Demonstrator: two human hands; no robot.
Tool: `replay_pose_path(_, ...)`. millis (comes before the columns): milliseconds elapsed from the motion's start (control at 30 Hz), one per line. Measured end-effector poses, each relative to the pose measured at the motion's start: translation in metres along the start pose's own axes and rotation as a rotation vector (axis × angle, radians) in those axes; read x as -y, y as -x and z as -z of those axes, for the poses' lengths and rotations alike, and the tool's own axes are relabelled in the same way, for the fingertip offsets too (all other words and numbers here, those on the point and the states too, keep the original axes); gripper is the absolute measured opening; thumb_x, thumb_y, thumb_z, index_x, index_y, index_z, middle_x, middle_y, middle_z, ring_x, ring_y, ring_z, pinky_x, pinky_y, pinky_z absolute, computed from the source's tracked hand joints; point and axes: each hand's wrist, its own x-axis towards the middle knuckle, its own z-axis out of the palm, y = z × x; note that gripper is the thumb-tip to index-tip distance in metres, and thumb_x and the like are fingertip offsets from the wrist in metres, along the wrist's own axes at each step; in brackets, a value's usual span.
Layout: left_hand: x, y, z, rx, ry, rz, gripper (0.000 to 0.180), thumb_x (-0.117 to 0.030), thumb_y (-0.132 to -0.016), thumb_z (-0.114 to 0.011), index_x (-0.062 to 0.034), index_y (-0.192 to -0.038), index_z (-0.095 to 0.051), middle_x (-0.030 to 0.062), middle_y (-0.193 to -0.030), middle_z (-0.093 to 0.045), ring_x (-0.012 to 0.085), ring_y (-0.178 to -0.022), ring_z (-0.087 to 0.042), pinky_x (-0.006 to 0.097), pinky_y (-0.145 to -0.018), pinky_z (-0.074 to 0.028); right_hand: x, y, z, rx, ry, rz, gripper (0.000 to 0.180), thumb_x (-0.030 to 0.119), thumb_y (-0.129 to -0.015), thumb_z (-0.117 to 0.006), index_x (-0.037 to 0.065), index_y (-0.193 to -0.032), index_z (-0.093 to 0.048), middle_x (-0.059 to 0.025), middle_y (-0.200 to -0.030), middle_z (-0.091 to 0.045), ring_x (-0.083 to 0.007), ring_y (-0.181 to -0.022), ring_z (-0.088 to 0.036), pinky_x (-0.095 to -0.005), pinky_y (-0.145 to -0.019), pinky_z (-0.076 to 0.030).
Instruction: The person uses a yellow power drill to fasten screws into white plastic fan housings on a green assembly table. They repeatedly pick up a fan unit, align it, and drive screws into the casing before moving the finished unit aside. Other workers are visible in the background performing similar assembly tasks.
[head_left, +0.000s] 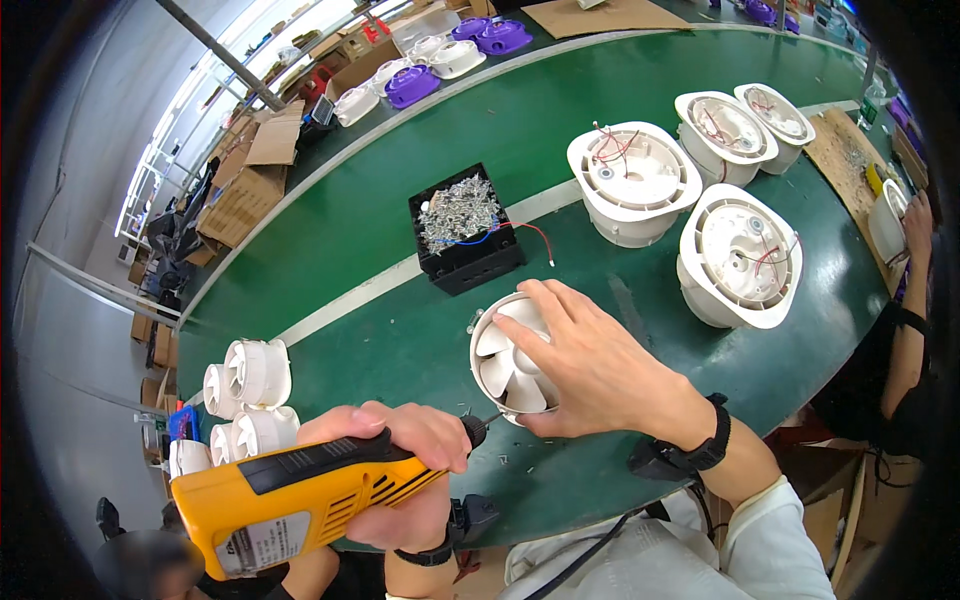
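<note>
My left hand (415, 480) is wrapped round a yellow and black electric screwdriver (330, 490). Its bit reaches the lower rim of a small white fan housing (516, 388), by a screw tab. My right hand (590, 365) grips that housing from the right, thumb and fingers over its rim, covering part of the white blades. The housing rests at the green bench top, just in front of a black box (465, 262) of loose screws. A red and blue wire lies across the screws and hangs over the box's edge.
Several white round-topped housings (735, 260) with red wires stand at the right. Several white fan units (262, 372) are grouped at the left. A co-worker's hand (918, 225) holds a white part at the far right. Purple and white shells (412, 86) line the back.
</note>
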Motion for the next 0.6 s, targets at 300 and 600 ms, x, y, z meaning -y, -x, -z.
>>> replay_pose_path(300,0.0,-0.002,0.001,0.055,0.091,0.078,0.071,-0.065,-0.077,-0.057,-0.0043,-0.108,-0.035,0.0104,-0.069,-0.053,0.0216,-0.051,-0.052,0.034,-0.048,-0.044,-0.001,0.002,0.0,0.029,-0.001,-0.021,0.077,0.03,-0.059,-0.077,-0.002,-0.121,-0.046,-0.0291,-0.123,-0.039,-0.0434,-0.114,-0.042,-0.0442,-0.097,-0.038)
replay_pose_path(600,-0.007,-0.01,0.002,0.015,0.012,0.104,0.071,-0.059,-0.077,-0.062,-0.0024,-0.112,-0.036,0.0104,-0.067,-0.054,0.0201,-0.05,-0.053,0.032,-0.046,-0.044,-0.001,0.001,0.002,0.054,-0.007,-0.023,0.08,0.031,-0.058,-0.078,0.0,-0.125,-0.045,-0.0293,-0.126,-0.039,-0.0443,-0.116,-0.041,-0.0453,-0.1,-0.036)
